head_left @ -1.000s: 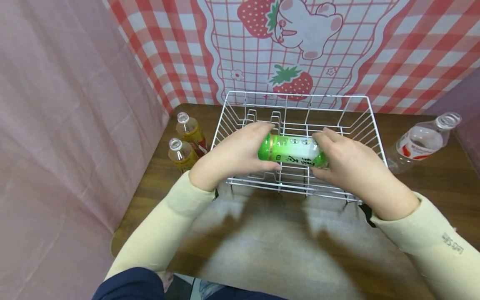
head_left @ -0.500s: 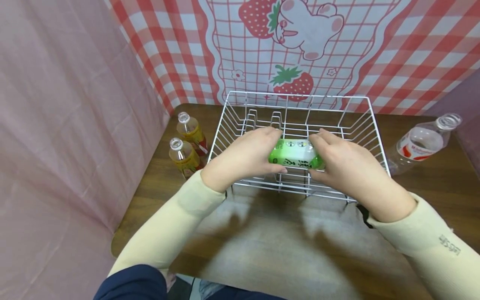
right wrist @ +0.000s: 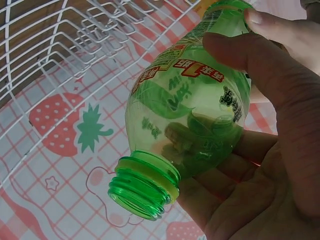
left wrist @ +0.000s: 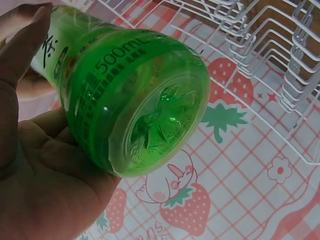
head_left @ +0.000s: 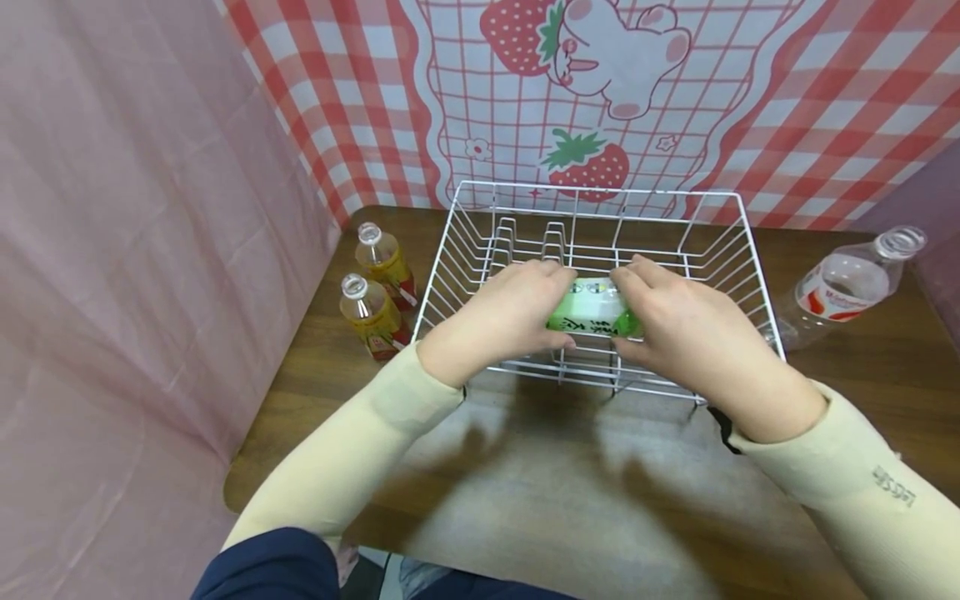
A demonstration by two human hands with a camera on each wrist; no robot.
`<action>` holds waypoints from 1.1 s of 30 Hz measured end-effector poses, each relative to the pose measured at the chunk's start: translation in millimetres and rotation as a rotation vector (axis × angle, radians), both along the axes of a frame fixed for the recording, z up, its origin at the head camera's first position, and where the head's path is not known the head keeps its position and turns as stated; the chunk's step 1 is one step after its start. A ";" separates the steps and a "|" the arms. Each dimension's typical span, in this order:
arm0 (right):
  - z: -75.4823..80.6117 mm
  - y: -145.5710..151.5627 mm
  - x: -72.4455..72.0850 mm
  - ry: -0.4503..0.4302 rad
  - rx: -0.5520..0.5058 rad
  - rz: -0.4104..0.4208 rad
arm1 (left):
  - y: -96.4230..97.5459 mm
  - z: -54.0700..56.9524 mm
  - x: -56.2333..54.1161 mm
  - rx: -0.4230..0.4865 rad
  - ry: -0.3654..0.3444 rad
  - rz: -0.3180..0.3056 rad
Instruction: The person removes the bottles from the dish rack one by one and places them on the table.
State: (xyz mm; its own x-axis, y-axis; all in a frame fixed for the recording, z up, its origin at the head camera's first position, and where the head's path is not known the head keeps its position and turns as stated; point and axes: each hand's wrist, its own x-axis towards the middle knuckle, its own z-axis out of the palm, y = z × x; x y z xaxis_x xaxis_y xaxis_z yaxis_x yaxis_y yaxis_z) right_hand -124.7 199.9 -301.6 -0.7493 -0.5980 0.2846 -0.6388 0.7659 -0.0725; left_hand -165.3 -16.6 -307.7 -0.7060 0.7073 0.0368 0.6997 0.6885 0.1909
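A green plastic tea bottle (head_left: 592,308) lies sideways over the white wire rack (head_left: 600,192). My left hand (head_left: 510,312) grips its base end, and my right hand (head_left: 682,333) grips the neck end. In the left wrist view the ridged base of the bottle (left wrist: 160,120) faces the camera, beside the left palm (left wrist: 55,175). The right wrist view shows the bottle (right wrist: 190,105) with no cap on its threaded mouth, and the right thumb and fingers (right wrist: 220,195) around its body. Both hands hide the bottle's ends in the head view.
Two uncapped bottles with yellow and red labels, one behind (head_left: 386,262) and one in front (head_left: 371,312), stand left of the rack. A clear bottle (head_left: 847,287) with a red and white label leans at the right. Strawberry-print checked cloth (head_left: 360,92) hangs behind the wooden table (head_left: 300,400).
My left hand has slid rightward along the bottle, nearer the right hand, and covers more of it. The right hand has shifted slightly left. Both keep hold of the bottle.
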 end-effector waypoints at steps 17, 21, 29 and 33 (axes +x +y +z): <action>4.7 -4.5 3.1 -0.031 0.012 0.015 | -7.6 -7.2 1.6 0.026 -0.013 -0.002; 7.3 -3.0 2.8 -0.014 0.003 0.041 | -11.9 -6.5 1.9 0.026 -0.043 0.017; 13.9 5.1 3.4 -0.078 -0.041 -0.010 | -21.1 -7.2 2.2 0.031 -0.052 0.050; 16.2 10.7 4.4 -0.111 -0.056 -0.050 | -25.0 -9.3 2.2 0.045 -0.065 0.057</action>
